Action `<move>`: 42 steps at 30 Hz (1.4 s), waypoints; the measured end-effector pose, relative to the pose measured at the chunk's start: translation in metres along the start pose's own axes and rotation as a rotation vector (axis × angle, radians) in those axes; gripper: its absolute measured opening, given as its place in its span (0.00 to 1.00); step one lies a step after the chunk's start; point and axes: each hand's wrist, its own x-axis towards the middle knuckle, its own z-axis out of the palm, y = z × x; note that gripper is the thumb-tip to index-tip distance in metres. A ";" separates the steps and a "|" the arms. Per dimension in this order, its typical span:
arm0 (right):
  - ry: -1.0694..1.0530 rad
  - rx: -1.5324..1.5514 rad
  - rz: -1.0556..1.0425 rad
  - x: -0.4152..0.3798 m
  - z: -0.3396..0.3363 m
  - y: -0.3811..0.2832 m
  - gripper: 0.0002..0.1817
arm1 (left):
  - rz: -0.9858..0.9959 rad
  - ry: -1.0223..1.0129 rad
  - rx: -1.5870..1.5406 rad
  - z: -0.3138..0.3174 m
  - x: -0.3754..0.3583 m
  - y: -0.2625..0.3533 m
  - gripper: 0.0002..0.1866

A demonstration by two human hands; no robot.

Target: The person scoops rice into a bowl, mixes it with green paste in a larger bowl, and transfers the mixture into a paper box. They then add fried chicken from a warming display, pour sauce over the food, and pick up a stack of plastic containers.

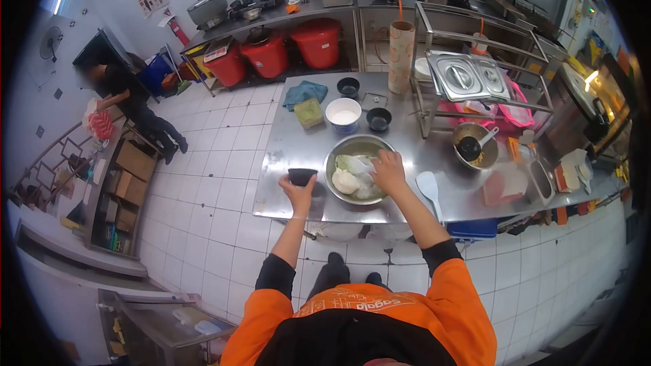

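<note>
My left hand [297, 193] is closed round a small black bowl [302, 176], held just left of a wide metal mixing bowl [332, 186]. In the mixing bowl lie a pale lump of dough [346, 181] and some greenish-white mixture. My right hand [388, 173] reaches over its right rim, fingers closed on a whitish, flat tool [364, 165] that dips into the bowl; its exact kind I cannot tell. A white spatula [428, 184] lies on the table to the right of my right hand.
Behind the mixing bowl stand a white tub [343, 114], two black bowls [378, 118], a green sponge-like block [309, 114] and a teal cloth [305, 93]. A metal rack [424, 61] and a pan with a ladle [472, 149] are on the right. Another person [129, 91] stands far left.
</note>
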 end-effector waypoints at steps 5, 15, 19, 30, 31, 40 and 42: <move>-0.389 -0.003 0.121 0.023 0.027 0.016 0.08 | -0.087 -0.374 -0.106 0.001 0.005 -0.036 0.50; -0.518 0.064 0.389 0.033 -0.075 0.003 0.09 | 0.184 -0.550 -0.075 0.026 0.203 -0.040 0.60; -0.321 0.392 0.578 0.051 -0.069 0.009 0.12 | 0.304 -0.607 -0.033 0.099 0.260 -0.043 0.62; -0.053 0.175 0.308 0.180 -0.006 -0.032 0.11 | 0.397 -0.588 -0.291 0.075 0.201 0.018 0.59; -0.058 0.182 0.321 0.186 -0.007 -0.032 0.11 | 0.394 -0.609 -0.303 0.071 0.192 0.027 0.58; -0.287 0.213 0.178 0.179 -0.050 -0.036 0.10 | 0.533 -0.658 -0.165 0.048 0.168 0.092 0.59; -0.413 0.254 0.283 0.180 -0.057 -0.032 0.11 | 0.526 -0.670 -0.204 0.048 0.165 0.092 0.58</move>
